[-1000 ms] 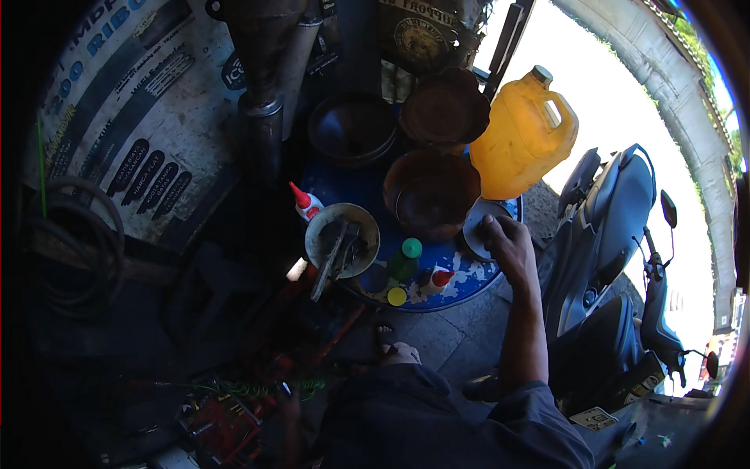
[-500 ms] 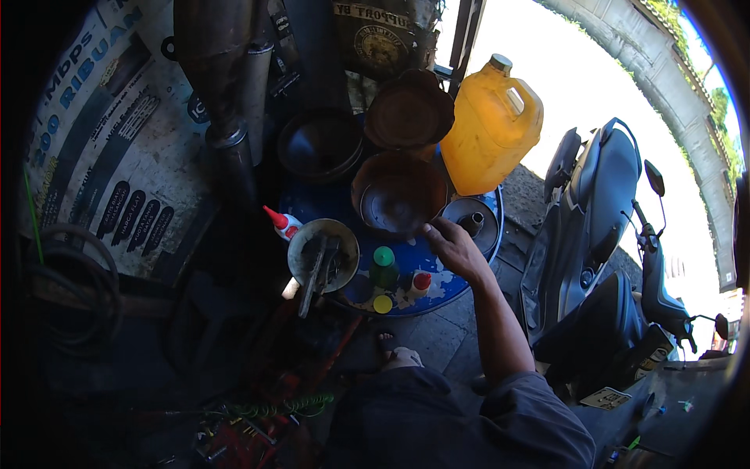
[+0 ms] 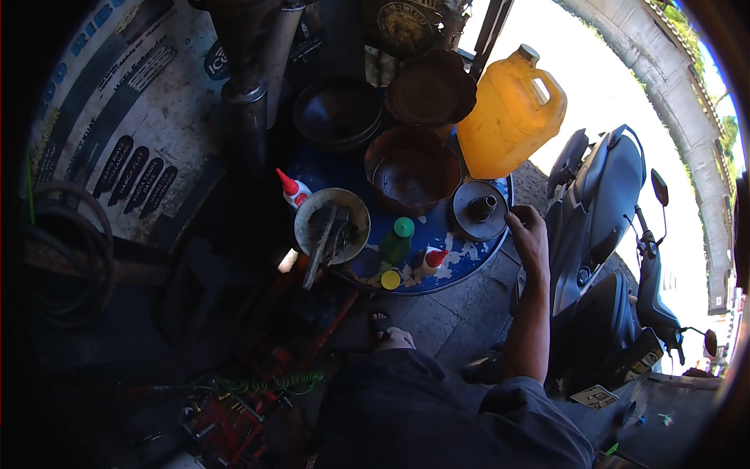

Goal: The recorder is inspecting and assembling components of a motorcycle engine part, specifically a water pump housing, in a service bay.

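Observation:
My right hand (image 3: 529, 237) is at the right rim of a blue drum top (image 3: 367, 271). Its fingers are curled, with the thumb and fingertips at the edge of a dark round metal disc (image 3: 467, 227) that has a raised hub. Left of the disc sits a rusty brown bowl (image 3: 414, 173). A pale bowl (image 3: 301, 228) holding dark metal pieces stands further left, a flat bar sticking out over its near edge. Between them is a green-capped bottle (image 3: 397, 244), and beside it a white bottle with a red tip (image 3: 433, 260). My left hand is out of view.
At the back of the drum stand a yellow jerrycan (image 3: 500, 117), a second rusty bowl (image 3: 431, 87) and a dark pan (image 3: 336, 113). Another red-tipped bottle (image 3: 292, 189) is at the left. A scooter (image 3: 601, 203) is parked to the right. Tools (image 3: 226, 422) lie low left.
My right hand has left the rusty bowl's rim and moved right to the disc's edge. The whole view has shifted, so the drum top appears higher and further right.

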A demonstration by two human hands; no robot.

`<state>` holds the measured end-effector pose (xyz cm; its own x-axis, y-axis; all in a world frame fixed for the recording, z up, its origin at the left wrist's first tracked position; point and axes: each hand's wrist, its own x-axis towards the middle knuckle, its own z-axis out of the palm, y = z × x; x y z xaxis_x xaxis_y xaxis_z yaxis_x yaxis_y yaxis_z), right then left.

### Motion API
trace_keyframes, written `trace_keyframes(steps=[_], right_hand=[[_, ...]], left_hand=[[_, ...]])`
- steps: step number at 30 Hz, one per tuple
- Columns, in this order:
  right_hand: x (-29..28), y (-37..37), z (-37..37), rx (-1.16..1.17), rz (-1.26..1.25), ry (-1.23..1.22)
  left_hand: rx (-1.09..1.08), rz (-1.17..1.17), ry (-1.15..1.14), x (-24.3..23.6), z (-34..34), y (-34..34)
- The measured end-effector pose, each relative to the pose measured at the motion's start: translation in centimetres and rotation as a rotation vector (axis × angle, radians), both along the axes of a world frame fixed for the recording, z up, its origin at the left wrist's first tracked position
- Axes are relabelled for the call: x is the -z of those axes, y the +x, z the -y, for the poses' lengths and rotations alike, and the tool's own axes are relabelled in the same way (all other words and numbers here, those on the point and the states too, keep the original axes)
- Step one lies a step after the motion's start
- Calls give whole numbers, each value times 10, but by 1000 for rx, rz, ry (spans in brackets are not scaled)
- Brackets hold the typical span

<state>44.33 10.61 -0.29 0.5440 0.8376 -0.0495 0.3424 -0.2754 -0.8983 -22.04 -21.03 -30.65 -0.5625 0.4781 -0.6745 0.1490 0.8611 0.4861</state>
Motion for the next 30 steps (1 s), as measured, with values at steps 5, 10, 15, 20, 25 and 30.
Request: trace_keyframes(steps=[5, 10, 15, 20, 25, 30], right_hand=[[18, 1, -35, -159, 465, -69], [30, -4, -49, -269, 337, -171], [41, -9, -39, -240, 560, -154], [39, -11, -41, -119, 536, -127], [34, -6, -54, -142, 564, -230], [30, -28, -41, 9, 814, 102]], left_hand=[[-11, 20, 7, 2, 5, -3], [-36, 31, 4, 5, 16, -4], [-24, 42, -11, 8, 24, -4], [-32, 41, -11, 6, 42, -6], [-83, 41, -23, 3, 63, -8], [-133, 51, -28, 11, 75, -11]])
